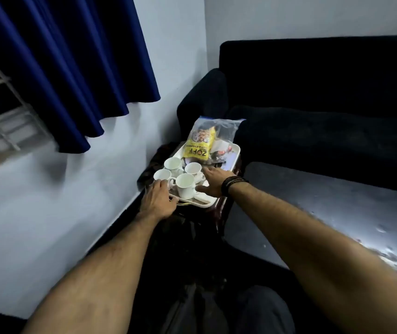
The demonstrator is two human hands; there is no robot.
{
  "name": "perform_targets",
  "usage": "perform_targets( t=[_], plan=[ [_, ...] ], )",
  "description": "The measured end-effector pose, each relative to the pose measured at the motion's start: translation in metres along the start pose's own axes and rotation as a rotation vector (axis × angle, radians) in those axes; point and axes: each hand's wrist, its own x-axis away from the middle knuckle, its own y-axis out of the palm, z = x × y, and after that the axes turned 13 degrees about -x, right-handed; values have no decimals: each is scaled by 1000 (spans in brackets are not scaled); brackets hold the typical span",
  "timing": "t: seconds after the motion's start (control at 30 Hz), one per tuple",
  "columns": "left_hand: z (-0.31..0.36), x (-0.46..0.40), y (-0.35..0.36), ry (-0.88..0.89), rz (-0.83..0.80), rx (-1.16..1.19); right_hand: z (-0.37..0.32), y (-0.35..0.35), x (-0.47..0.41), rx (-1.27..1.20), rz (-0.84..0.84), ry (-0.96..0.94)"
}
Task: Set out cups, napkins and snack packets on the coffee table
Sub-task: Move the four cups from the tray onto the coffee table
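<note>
Clearly the setting out has not started yet: all the things are together on a white tray that sits on a small dark side table beside the black sofa. The left hand rests over the near left corner of the tray, fingers spread and loosely curled, not closed around anything I can see; its fingertips are touching or almost touching the nearest cup. The right hand lies open on the right side of the tray, the thumb just beside the front cup. Two more cups stand just beyond the hands, and further away a clear bag with a yellow snack packet leans on the tray's far end. I cannot tell if napkins are there. I judge the hands are about to grasp the tray edges; lifting should be level, because the cups stand loose and close together.
</note>
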Motion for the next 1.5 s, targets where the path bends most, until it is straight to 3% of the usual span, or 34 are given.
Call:
perform_targets(
  t=[0.4, 0.63, 0.8, 0.9, 1.07, 1.23, 1.5],
  plan=[
    [-6, -92, 19, -164, -191, 57, -13, 73, -66, -208, 81, 97],
    [-20, -108, 41, -201, -187, 23, -13, 99, -79, -292, 195, 112],
    [-18, -108, 38, -220, -191, 32, -8, 99, -78, -339, 180, 128],
    [-7, -99, 32, -226, -144, -2, -5, 95, -65, -404, 202, 92],
    [8, -72, 7, -235, 56, 25, 9, 69, -32, -576, 394, 32],
    [53, -50, -18, -108, 113, 23, 57, 24, 18, -573, 533, 143],
    [216, 17, 13, 95, -47, 110, 191, -10, 155, -427, 519, 495]
  ],
)
